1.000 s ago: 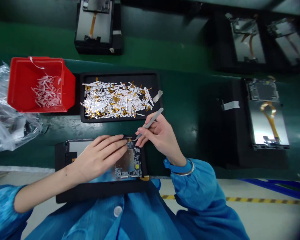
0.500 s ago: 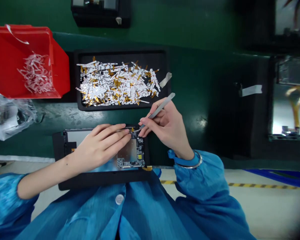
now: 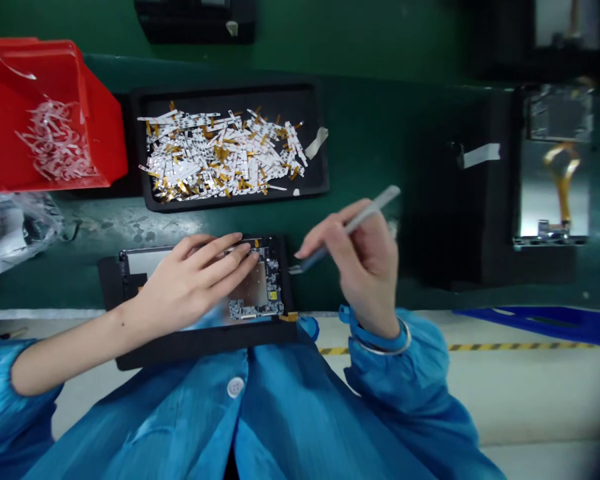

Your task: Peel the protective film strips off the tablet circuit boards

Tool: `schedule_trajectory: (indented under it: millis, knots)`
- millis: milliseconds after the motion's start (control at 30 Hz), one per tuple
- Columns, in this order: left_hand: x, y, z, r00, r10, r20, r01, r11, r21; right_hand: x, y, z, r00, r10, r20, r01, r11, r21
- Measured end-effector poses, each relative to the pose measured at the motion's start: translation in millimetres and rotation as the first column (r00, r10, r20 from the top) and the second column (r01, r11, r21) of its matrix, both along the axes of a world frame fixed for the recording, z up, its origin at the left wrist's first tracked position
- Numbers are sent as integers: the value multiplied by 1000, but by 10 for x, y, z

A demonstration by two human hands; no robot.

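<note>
My left hand (image 3: 200,280) lies flat, fingers stretched out, across an opened tablet-like device (image 3: 153,260). At its right end a circuit board (image 3: 274,270) shows, with a yellow square and small parts on it. Part of the device is hidden under my palm. Beneath it is a black holder (image 3: 180,348) at the table's front edge. In my right hand (image 3: 363,260) is a pair of metal tweezers (image 3: 365,212), pinched between thumb and fingers. Their tips point left, just off the board's right side; the hand is slightly blurred.
A black tray (image 3: 316,177) full of white-and-gold flex strips lies beyond the device. Left of it stand a red bin (image 3: 103,127) with white scraps and a clear plastic bag (image 3: 20,230). Another opened device (image 3: 555,187) rests on a black block (image 3: 450,220) at right.
My right hand has drawn the tweezers away from the board to the right. My left hand stays on the device. The whole view has shifted a little.
</note>
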State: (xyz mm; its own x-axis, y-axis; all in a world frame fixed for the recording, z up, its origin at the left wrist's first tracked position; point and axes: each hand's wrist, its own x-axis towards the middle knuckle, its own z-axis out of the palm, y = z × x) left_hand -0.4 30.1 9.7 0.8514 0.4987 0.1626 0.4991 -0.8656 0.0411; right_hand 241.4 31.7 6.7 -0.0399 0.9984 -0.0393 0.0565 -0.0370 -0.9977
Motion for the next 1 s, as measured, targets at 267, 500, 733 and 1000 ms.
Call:
schedule_trajectory:
  millis: [267, 500, 733, 1000]
  knots:
    - [268, -136, -25, 984, 46, 171, -15, 984, -179, 70, -1069, -196, 930, -74, 360, 119, 987, -104]
    - [363, -108, -109, 977, 70, 202, 47, 852, -521, -228, -1219, -319, 914, -180, 364, 158, 983, 92]
    - [192, -60, 34, 910, 246, 334, 83, 681, -727, -172, -1125, -461, 823, -184, 538, -74, 904, 422]
    - [-10, -103, 38, 858, 379, 346, -1, 676, -737, -127, -1105, -491, 804, -158, 574, -152, 878, 454]
